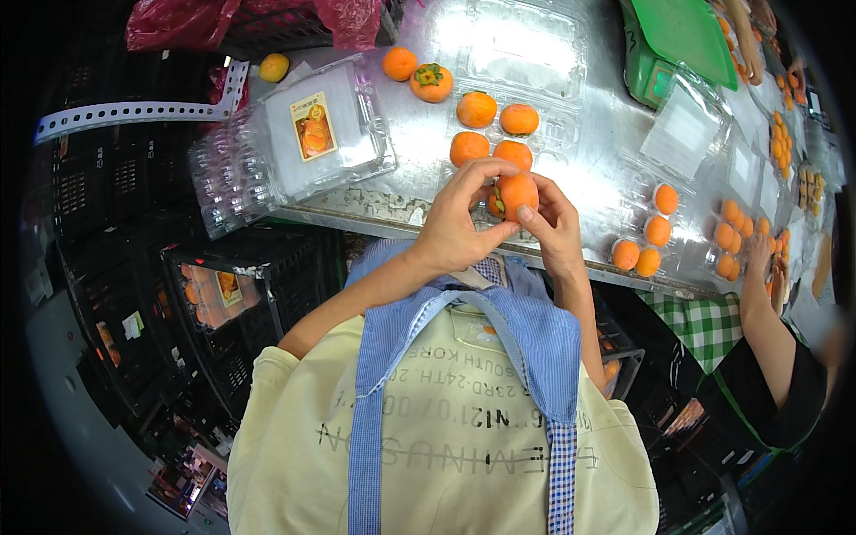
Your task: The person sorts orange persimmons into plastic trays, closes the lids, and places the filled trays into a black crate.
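Note:
Between my two hands is an orange persimmon [519,195], held over the metal table's front edge. The fingers of my left hand [458,217] curl around its leafy side, and the thumb and fingers of my right hand [555,224] touch its other side. Part of another persimmon shows under my left fingers; whether a hand touches it I cannot tell. Just beyond my hands, several persimmons [476,110] sit in the cups of an open clear plastic clamshell tray [558,134]. Two loose persimmons [431,82] lie behind it to the left, one with its green calyx up.
Empty clear clamshells [267,134] are stacked at the left beside a yellowish fruit [273,67]. A green scale [645,73] stands at the back right. Part-filled trays [659,231] lie to the right, near a co-worker's arm [766,334]. Black crates [267,274] stand below the table.

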The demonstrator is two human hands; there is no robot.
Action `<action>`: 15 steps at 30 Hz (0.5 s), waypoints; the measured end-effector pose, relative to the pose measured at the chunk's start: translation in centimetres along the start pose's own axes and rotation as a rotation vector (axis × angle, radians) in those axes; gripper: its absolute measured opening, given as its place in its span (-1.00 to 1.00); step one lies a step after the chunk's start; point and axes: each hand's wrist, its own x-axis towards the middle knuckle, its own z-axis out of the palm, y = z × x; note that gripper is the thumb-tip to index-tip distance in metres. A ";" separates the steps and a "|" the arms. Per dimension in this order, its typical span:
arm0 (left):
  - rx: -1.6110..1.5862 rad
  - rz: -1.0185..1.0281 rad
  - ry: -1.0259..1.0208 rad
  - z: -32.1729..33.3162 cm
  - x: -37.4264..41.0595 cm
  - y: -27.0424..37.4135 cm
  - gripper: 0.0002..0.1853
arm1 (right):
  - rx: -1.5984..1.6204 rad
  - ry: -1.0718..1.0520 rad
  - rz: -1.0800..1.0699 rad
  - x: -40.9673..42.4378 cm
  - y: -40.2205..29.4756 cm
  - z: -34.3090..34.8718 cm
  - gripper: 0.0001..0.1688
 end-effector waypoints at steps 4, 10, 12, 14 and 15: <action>-0.040 -0.003 -0.037 -0.5 0.1 -0.2 -0.40 | -0.084 0.074 -0.139 0.0 0.3 0.3 -0.29; -0.544 -0.407 -0.139 -0.9 0.5 -0.6 -0.51 | -0.486 0.106 -0.329 -0.2 0.3 -0.1 -0.24; -0.574 -0.514 -0.136 -0.7 0.6 -0.8 -0.53 | -0.625 0.084 -0.426 -0.2 0.5 -0.2 -0.22; -0.571 -0.466 -0.150 -0.9 0.7 -1.0 -0.51 | -0.644 0.076 -0.471 -0.1 0.5 -0.1 -0.21; -0.570 -0.443 -0.158 -1.1 0.7 -1.0 -0.49 | -0.654 0.073 -0.493 -0.1 0.5 0.0 -0.20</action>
